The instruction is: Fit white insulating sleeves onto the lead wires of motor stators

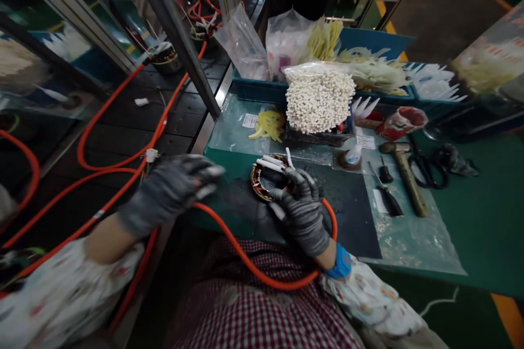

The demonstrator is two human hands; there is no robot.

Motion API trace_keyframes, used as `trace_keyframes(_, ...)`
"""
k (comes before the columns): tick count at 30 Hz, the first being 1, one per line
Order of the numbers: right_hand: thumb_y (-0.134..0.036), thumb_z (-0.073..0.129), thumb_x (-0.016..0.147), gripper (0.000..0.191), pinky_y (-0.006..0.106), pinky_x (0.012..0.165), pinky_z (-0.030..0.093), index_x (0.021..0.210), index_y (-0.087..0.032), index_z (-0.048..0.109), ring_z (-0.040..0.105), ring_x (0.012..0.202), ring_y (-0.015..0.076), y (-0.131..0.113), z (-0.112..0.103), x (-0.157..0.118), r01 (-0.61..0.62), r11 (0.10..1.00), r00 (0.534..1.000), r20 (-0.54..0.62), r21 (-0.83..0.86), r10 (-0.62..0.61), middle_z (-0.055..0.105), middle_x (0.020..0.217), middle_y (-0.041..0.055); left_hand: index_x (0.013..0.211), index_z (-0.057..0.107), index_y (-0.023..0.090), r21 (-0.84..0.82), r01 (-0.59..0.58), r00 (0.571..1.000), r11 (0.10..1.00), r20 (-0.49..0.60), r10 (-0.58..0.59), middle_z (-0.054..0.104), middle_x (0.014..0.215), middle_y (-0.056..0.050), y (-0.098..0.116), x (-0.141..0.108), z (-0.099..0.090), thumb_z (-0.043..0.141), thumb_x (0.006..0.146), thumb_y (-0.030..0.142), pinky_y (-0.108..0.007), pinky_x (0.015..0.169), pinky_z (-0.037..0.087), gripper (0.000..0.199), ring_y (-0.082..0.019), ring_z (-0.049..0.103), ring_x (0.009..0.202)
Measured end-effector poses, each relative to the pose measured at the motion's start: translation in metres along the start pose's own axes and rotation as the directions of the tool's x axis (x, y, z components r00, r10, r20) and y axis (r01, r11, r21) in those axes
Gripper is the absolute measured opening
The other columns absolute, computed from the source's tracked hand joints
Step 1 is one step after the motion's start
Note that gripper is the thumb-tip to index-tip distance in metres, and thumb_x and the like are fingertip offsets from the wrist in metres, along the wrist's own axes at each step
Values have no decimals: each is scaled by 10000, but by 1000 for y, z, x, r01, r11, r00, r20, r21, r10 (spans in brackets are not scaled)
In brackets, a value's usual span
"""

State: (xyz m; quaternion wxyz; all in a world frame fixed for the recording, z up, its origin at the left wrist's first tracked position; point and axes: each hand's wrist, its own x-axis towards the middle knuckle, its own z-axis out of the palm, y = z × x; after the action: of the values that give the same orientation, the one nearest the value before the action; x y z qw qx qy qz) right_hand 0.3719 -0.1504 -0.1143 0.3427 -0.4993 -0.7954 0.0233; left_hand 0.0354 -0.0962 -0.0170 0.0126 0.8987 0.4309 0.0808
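Observation:
A ring-shaped motor stator (257, 184) with copper windings lies on the dark mat at the front of the table. Several white sleeves (271, 163) lie across its top, and one stands upright at the back. My right hand (303, 207), in a grey striped glove, grips the stator's right side, the thumb at its near edge. To the left, my left hand (174, 188) hovers by the table edge in a matching glove, blurred by motion. Its fingers are stretched out with the thumb apart, and no object shows in them. An orange cable (245, 262) loops across my lap beneath the right hand.
Blue bins (260, 90) at the back hold bags and plastic parts, behind a bundle of white tubes (319, 99). A hammer (411, 182), scissors (428, 169) and a screwdriver (388, 199) lie right. Left, more cables and a stator (166, 60) rest on the conveyor (184, 114).

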Motion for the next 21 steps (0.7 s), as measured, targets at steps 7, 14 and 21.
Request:
trace_keyframes(7,-221,716,1054,388,559,1189,594,1421,-348,727,622,1444,328,23,-9,-28,-81,985,987,-123,149,100,584,1589,116,1208,821,344,-102,-430,896,897,78,438,839,1271,-3,19,90,60,655,1100,280,-515,1329,418,209,-257,699,1351)
trace_keyframes(14,-311,647,1084,436,467,1017,708,1518,-272,667,825,1095,263,52,-37,-49,-396,859,905,-23,323,426,837,1273,87,1195,817,229,123,-564,825,816,89,557,849,1133,-79,67,76,45,537,1102,140,-447,1125,581,307,-256,779,1103)
trace_keyframes(21,-263,624,1090,322,425,954,726,1356,-288,803,851,1068,256,55,-51,-7,-203,931,974,-33,304,223,878,1224,56,1359,733,163,43,-396,917,917,-25,397,793,1255,-171,90,118,33,702,1020,690,-529,992,599,627,-378,732,1164)
